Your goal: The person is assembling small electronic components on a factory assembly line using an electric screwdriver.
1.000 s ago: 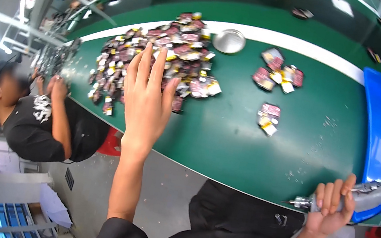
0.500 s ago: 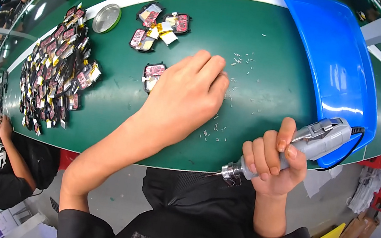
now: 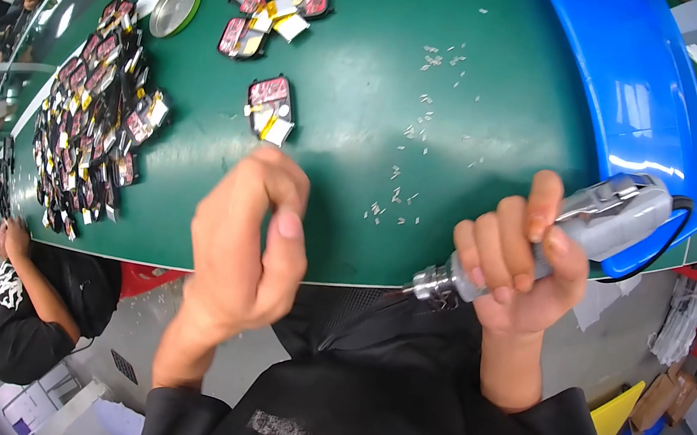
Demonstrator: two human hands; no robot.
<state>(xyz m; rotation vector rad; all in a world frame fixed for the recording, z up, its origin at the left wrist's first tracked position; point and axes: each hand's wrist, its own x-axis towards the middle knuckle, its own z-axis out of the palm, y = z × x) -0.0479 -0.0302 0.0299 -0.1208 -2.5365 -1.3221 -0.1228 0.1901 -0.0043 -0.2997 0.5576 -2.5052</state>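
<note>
My right hand point(image 3: 525, 261) is wrapped round a grey electric screwdriver point(image 3: 621, 212), its bit end tilted down to the left past the table's near edge and its black cord looping at the back. My left hand point(image 3: 247, 242) is closed over the near edge, fingers curled in and thumb along them; what it may pinch is hidden. Just beyond its knuckles lies one open black device housing point(image 3: 270, 105) with a red circuit board and a silver-and-yellow battery cell. Farther off, several similar housings point(image 3: 243, 36) form a cluster.
A big heap of such housings point(image 3: 93, 119) covers the left side, near a round green-rimmed tin point(image 3: 175, 10). Small whitish slivers point(image 3: 419, 123) are scattered mid-table. A blue tray point(image 3: 661, 113) stands at right. At far left a person point(image 3: 30, 303) works at the table.
My left hand has drawn back from mid-table to the near edge, uncovering the single housing. My right hand keeps the screwdriver, slightly higher in view. The whole view has shifted a little.
</note>
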